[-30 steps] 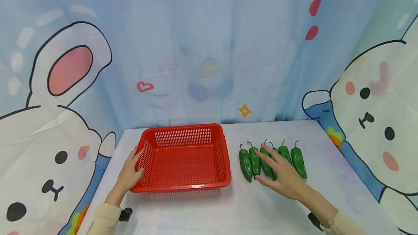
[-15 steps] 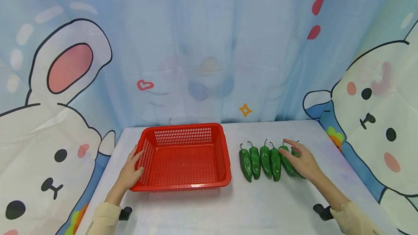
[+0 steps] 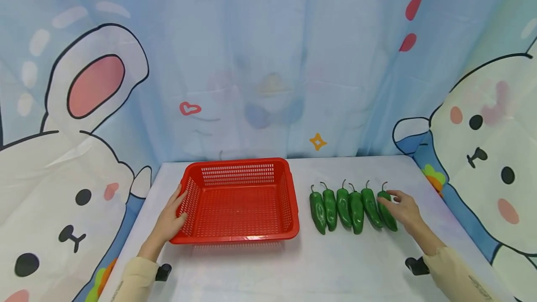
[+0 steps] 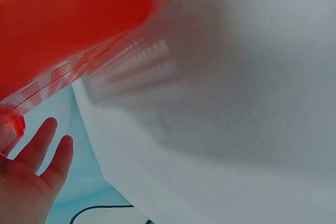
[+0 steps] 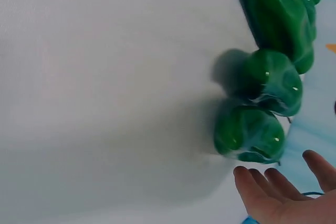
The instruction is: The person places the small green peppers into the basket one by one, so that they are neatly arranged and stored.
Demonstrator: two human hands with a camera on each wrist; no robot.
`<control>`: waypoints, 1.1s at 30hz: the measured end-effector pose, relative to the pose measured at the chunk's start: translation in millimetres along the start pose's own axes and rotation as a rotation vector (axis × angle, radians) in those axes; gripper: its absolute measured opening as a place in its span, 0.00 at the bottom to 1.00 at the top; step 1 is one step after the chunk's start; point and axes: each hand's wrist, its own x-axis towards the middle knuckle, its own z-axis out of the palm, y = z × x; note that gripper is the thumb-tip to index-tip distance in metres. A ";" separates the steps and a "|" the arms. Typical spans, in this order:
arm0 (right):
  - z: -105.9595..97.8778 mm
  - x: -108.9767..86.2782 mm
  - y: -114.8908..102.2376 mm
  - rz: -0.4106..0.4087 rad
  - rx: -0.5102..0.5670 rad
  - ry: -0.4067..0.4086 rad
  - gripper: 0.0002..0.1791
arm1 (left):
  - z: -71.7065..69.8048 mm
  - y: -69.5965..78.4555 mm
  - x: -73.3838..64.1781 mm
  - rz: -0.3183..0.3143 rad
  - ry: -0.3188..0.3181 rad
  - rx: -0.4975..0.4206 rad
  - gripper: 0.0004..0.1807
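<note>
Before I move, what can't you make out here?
Left wrist view: the rest of the left hand and red basket, cut off by the frame edges.
Right wrist view: upper peppers, cut off at the top.
Head view: part of the rightmost pepper, behind the right hand; sleeve print, too small.

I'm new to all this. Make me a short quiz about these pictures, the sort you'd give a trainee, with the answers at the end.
1. How many green peppers lie on the white table?

2. True or false: the left hand is at the left side of the red basket.

3. In the head view, the right hand is nearest to:
A) the leftmost pepper
B) the rightmost pepper
C) the red basket

Key: 1. Six. 2. True. 3. B.
</note>
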 end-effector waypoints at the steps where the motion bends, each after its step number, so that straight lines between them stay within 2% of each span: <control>1: 1.4 1.9 2.1 0.008 -0.006 0.005 0.39 | 0.5 -0.4 0.1 0.001 0.002 -0.004 0.37; 6: 7.9 9.0 11.2 0.014 -0.027 0.035 0.37 | 2.3 -0.8 -0.1 0.014 0.018 -0.030 0.37; 15: 15.3 18.2 22.4 0.029 -0.060 0.115 0.33 | 2.2 -2.5 1.5 -0.017 0.009 -0.048 0.37; 22: 17.7 22.8 23.4 0.017 -0.047 0.145 0.32 | 2.6 -3.5 3.8 -0.024 0.012 -0.043 0.37; 28: 18.6 23.6 26.4 -0.014 -0.042 0.206 0.29 | 2.3 -3.9 3.8 -0.025 0.016 -0.049 0.37; 33: 19.5 26.8 34.3 0.014 -0.004 0.218 0.28 | 2.3 -2.1 3.3 -0.005 0.022 -0.033 0.37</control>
